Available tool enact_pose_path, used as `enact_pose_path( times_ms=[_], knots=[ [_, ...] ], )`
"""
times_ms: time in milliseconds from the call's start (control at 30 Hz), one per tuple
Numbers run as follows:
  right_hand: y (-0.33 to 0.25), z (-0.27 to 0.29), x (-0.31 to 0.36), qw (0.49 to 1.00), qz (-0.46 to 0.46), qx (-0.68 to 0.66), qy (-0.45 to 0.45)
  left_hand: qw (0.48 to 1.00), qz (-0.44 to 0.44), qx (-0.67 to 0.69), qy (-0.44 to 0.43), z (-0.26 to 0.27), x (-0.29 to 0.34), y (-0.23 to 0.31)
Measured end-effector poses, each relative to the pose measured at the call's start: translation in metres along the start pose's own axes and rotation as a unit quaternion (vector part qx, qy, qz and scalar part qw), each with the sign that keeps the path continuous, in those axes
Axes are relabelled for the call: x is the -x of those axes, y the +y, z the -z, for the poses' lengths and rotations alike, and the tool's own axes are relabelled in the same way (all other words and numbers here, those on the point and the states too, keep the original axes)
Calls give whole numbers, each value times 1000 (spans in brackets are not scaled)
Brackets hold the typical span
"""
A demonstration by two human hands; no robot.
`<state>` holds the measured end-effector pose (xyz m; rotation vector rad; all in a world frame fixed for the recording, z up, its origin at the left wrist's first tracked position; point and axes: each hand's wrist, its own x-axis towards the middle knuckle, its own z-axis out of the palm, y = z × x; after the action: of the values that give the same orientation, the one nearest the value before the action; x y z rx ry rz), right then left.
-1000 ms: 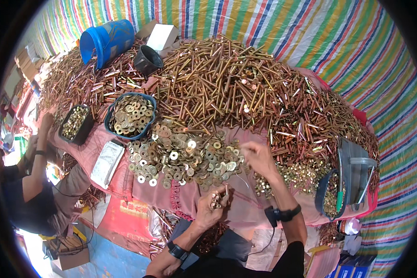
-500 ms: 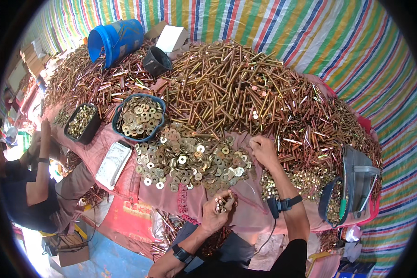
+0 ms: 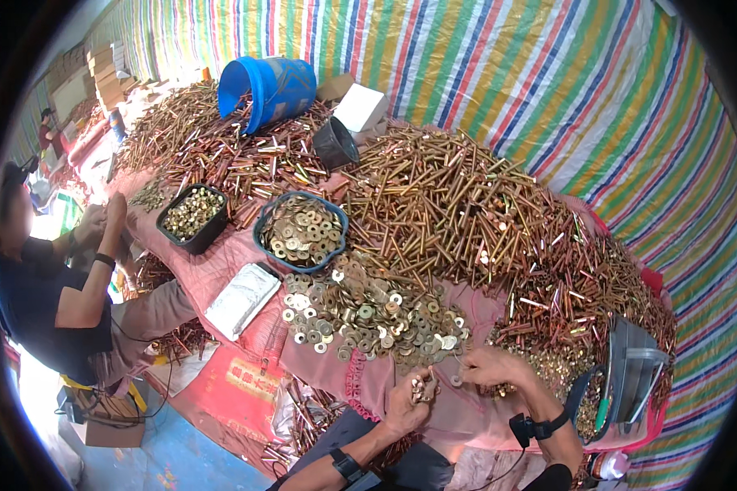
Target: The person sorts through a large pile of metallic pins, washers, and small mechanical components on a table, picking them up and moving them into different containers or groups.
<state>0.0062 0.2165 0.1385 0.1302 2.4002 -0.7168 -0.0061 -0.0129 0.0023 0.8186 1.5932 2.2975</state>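
My left hand (image 3: 411, 403) is closed round a bunch of metal bolts (image 3: 422, 385), their ends sticking up from the fist. To its right, my right hand (image 3: 493, 367) has its fingers pinched together, with a washer (image 3: 456, 380) at the fingertips. Both hands are over the pink cloth, in front of a heap of loose flat washers (image 3: 368, 315). More washers fill a blue-rimmed basin (image 3: 301, 233) behind the heap. Small brass-coloured nuts (image 3: 561, 364) lie scattered to the right of my right hand.
A large pile of brass-coloured metal rods (image 3: 434, 204) spreads across the back. A blue bucket (image 3: 282, 92) lies tipped there beside a black pot (image 3: 336, 143). Left are a nut tray (image 3: 192, 217) and a silver package (image 3: 241, 301); right, a grey bin (image 3: 630, 376). Another person (image 3: 57, 286) sits far left.
My right hand has come from the edge of the rod pile toward my left hand, and a washer now shows at its fingertips. The whole view has shifted.
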Motion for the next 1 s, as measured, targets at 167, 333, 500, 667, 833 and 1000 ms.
enact_pose_path(
  times_ms=[167,333,500,667,833,1000],
  knots=[
    [-57,62,-29,939,66,-228,247,1000,31,4,-1,0,1,2],
    [-129,106,-79,793,163,-397,433,997,82,-3,-6,0,0,1],
    [-108,54,-67,820,129,-409,378,997,62,-44,-1,1,1,-3],
    [-39,-2,-33,816,62,-401,412,998,46,-49,4,-1,-2,0],
    [33,-46,1,798,9,-387,462,997,39,-71,-2,-5,-2,5],
    [57,-65,21,800,-45,-361,477,998,18,-67,-11,-10,-7,7]
  ],
)
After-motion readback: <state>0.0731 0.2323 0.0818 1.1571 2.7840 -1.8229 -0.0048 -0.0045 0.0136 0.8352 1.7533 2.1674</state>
